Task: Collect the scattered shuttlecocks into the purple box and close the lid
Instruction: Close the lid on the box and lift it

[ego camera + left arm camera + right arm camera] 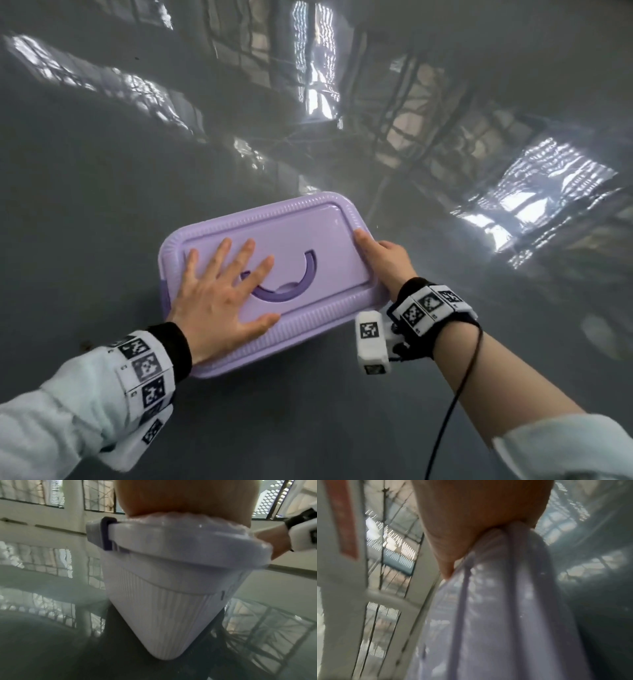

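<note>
The purple box (219,359) stands on the table with its lid (308,226) on top. My left hand (222,294) lies flat on the lid, fingers spread and straight, partly covering the dark purple handle (310,270). My right hand (383,260) holds the lid's right rim, one digit along the top and the others hidden over the edge. In the left wrist view my palm (185,496) rests on the lid (188,545) above the ribbed box wall (163,615). The right wrist view shows my right hand (479,513) against the blurred lid edge (505,615). No shuttlecocks are in view.
The glossy dark grey table (102,171) reflects windows and ceiling frames all around the box. A black cable (455,394) hangs from my right wrist band. A dark purple latch (107,534) sits on the box's left end.
</note>
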`<control>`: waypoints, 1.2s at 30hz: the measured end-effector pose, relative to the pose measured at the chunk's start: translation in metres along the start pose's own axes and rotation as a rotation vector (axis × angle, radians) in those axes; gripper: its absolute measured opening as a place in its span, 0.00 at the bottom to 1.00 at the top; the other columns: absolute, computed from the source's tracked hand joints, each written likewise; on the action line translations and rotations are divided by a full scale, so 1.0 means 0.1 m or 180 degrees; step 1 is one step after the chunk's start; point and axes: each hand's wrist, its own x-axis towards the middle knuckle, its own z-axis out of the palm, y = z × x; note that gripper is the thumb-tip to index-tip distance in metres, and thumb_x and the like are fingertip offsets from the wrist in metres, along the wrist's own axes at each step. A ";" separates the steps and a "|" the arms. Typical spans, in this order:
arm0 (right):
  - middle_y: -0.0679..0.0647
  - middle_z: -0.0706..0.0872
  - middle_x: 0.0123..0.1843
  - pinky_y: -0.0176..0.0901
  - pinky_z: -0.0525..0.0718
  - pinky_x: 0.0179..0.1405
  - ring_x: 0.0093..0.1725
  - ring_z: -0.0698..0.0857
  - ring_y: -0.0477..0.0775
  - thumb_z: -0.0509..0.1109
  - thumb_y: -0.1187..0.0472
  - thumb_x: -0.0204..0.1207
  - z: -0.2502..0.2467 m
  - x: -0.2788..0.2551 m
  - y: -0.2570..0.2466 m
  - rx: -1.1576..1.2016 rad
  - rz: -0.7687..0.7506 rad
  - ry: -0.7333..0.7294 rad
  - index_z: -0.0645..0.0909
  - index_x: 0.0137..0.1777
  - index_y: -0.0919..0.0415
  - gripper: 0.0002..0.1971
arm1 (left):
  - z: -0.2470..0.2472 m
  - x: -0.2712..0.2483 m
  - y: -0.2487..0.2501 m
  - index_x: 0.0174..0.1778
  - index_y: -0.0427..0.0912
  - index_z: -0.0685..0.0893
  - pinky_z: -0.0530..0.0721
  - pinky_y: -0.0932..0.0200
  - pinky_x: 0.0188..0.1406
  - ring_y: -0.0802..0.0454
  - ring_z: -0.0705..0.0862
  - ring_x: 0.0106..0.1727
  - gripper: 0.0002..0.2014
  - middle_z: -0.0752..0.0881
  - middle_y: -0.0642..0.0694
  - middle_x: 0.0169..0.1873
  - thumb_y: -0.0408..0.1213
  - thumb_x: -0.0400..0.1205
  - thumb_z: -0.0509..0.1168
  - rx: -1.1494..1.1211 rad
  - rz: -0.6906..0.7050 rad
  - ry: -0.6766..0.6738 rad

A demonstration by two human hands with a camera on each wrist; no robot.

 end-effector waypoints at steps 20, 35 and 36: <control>0.63 0.87 0.58 0.58 0.84 0.59 0.55 0.86 0.63 0.62 0.30 0.73 -0.12 0.12 0.15 0.1449 0.1048 -0.0936 0.81 0.64 0.65 0.37 | -0.83 1.18 1.03 0.83 0.51 0.32 0.45 0.32 0.79 0.32 0.36 0.82 0.65 0.37 0.41 0.84 0.76 0.62 0.67 0.0123 0.0511 -0.1422; 0.67 0.87 0.54 0.58 0.90 0.40 0.42 0.90 0.65 0.61 0.38 0.79 -0.29 -0.01 0.15 0.2391 0.1617 -0.2167 0.78 0.70 0.65 0.32 | -0.78 1.18 1.01 0.82 0.55 0.32 0.48 0.29 0.78 0.35 0.34 0.83 0.67 0.33 0.46 0.83 0.77 0.59 0.67 -0.0076 0.0396 -0.1544; 0.67 0.87 0.54 0.58 0.90 0.40 0.43 0.90 0.66 0.60 0.38 0.80 -0.29 0.00 0.15 0.2408 0.1639 -0.2210 0.77 0.71 0.65 0.32 | -0.79 1.18 1.00 0.82 0.55 0.32 0.48 0.28 0.78 0.35 0.34 0.83 0.67 0.33 0.46 0.83 0.77 0.59 0.67 -0.0097 0.0392 -0.1542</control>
